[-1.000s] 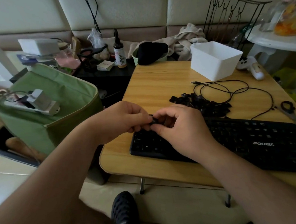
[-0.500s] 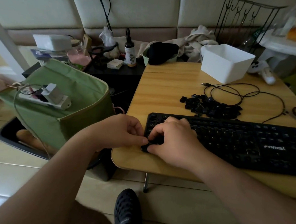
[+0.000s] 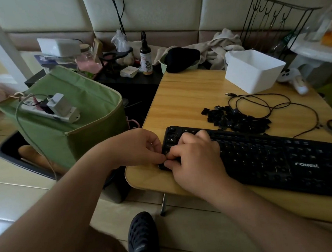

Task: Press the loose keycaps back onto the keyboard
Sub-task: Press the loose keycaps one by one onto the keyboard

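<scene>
Head view | flat black plastic keyboard on wooden desk | left hand and right hand, curled grips meeting at its near-left corner; contents hidden | small square keycaps heaped behind it

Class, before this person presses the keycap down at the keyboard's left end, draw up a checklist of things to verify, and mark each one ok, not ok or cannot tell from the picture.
1. Both hands at the spot: left hand and right hand meet at the keyboard's near left corner: ok.
2. Keycap seated squarely on its stem: hidden under the fingers: cannot tell.
3. Keyboard flat on the table: ok.
4. Keyboard clear of the table edge: its left end sits close to the corner: ok, but watch it.
5. Loose keycaps within reach behind the keyboard: ok.
6. Cable off the keys: ok.
</scene>
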`<action>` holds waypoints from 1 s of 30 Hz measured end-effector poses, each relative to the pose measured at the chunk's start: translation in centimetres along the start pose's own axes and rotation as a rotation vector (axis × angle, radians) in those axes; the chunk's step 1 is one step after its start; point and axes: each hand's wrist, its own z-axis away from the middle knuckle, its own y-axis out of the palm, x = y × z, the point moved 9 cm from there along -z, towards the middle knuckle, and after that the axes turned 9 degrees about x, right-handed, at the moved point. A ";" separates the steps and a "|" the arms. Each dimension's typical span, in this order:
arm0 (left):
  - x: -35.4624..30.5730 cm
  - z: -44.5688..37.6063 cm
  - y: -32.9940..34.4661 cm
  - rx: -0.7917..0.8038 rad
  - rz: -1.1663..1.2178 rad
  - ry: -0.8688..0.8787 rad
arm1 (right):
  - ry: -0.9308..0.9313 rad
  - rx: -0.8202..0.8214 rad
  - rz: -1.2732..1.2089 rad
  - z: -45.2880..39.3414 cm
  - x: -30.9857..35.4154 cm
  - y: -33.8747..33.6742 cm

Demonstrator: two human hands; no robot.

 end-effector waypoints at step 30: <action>-13.4 -9.9 1.2 -0.448 -0.373 0.059 | 0.333 -0.223 -0.167 -0.1 -15.8 -7.8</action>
